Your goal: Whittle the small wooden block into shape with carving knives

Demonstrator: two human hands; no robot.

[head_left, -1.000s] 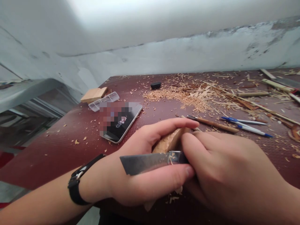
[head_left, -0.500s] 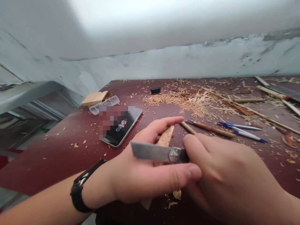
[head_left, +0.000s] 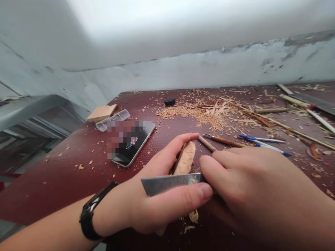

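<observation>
A pale, carved piece of wood (head_left: 186, 158) is held in my left hand (head_left: 154, 195), between the fingers and the thumb; its lower part is hidden behind the thumb and blade. My right hand (head_left: 243, 184) is closed around the handle of a knife (head_left: 167, 183), whose broad, slant-tipped blade lies across the wood and points left. My left thumb rests along the near side of the blade, close to my right hand. Most of the knife's handle is covered by the right fingers.
A phone (head_left: 134, 144) lies left of my hands, with a clear plastic case (head_left: 113, 120) and a wood block (head_left: 101, 112) behind it. Wood shavings (head_left: 209, 113) and a black object (head_left: 170, 101) lie at the back. Pens (head_left: 269, 144) and a brown-handled tool (head_left: 227, 141) are at right.
The knife blade has moved down along the wood toward my left thumb, showing more of the carved face above it. The whole view has shifted slightly.
</observation>
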